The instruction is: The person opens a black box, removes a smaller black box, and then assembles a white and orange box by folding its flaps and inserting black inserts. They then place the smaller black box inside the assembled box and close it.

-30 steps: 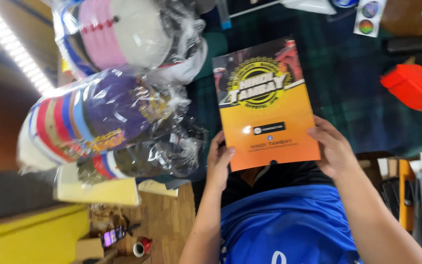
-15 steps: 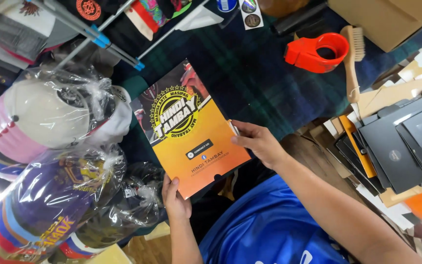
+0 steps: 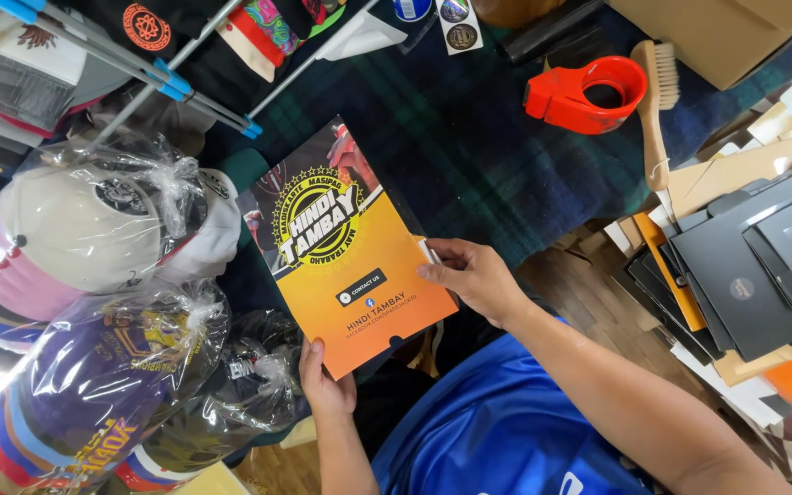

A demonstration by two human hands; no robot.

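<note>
I hold a flat orange and black printed card box [image 3: 346,247] with a round yellow emblem above a dark plaid cloth [image 3: 469,137]. My left hand [image 3: 324,380] grips its lower corner, thumb on the orange face. My right hand [image 3: 474,275] pinches the right edge, where a small white tab shows. Below the box is my blue shirt [image 3: 497,431].
Clear bags of stacked caps [image 3: 93,229] lie on the left. A red tape dispenser [image 3: 588,92] and a wooden brush [image 3: 657,101] rest at the top right. Flat dark grey card sheets [image 3: 744,266] pile up on the right, near a cardboard box [image 3: 717,32].
The view has swung round, so the box now tilts the other way and the tape dispenser and card sheets appear. Both hands stay on the box; the right hand has shifted to its edge.
</note>
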